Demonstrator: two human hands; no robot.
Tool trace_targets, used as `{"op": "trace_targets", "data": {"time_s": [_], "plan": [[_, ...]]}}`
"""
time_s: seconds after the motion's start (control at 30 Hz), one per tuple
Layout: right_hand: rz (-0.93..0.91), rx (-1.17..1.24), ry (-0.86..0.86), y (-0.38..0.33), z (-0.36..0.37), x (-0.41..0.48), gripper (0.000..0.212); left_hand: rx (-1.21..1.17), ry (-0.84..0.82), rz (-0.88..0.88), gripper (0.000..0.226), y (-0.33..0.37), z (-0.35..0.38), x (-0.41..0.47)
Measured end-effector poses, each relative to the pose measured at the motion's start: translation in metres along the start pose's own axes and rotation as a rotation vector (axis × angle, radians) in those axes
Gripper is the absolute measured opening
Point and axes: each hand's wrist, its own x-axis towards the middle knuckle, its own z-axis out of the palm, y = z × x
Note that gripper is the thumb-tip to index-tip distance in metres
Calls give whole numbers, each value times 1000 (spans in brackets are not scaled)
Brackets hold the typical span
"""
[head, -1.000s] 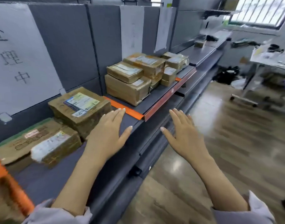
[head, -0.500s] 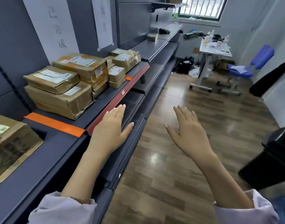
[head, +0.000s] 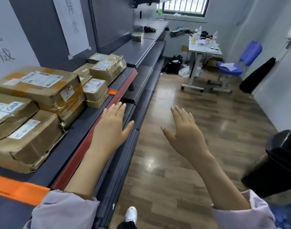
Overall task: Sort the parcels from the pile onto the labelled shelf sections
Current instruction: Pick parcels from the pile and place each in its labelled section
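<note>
Several brown cardboard parcels [head: 42, 90] with white labels are stacked on the dark grey shelf [head: 78, 134] at the left, under white paper section signs [head: 73, 22]. More small parcels [head: 108, 66] lie further along, past an orange tape divider [head: 112, 92]. One lone parcel [head: 137, 36] sits on the far shelf. My left hand [head: 112, 128] hovers flat with straight fingers over the shelf's red front edge, holding nothing. My right hand [head: 182, 129] is spread over the floor, also empty.
An orange tape strip [head: 17, 189] marks the near section. A black bin [head: 280, 162] stands at the right. A white desk [head: 202, 52] with clutter, a blue chair [head: 235, 63] and bags on the wooden floor are at the far end.
The view has swung right and forward along the shelf; the nearer parcels have left the frame. Both hands stay flat and empty, now beside the stacked parcels.
</note>
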Motion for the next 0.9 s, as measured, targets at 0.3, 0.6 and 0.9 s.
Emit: {"op": "trace_targets", "data": {"time_s": [0.3,0.6,0.9], "plan": [[63,-57,51,15,42,144,68,29,-30,70,67,-55,22,161],[149,-43,10,61,77,232,68,60,-63,104,68,-75,70,264],[145,-34,-15,155,105,344,69,28,-35,107,64,-51,140,394]]}}
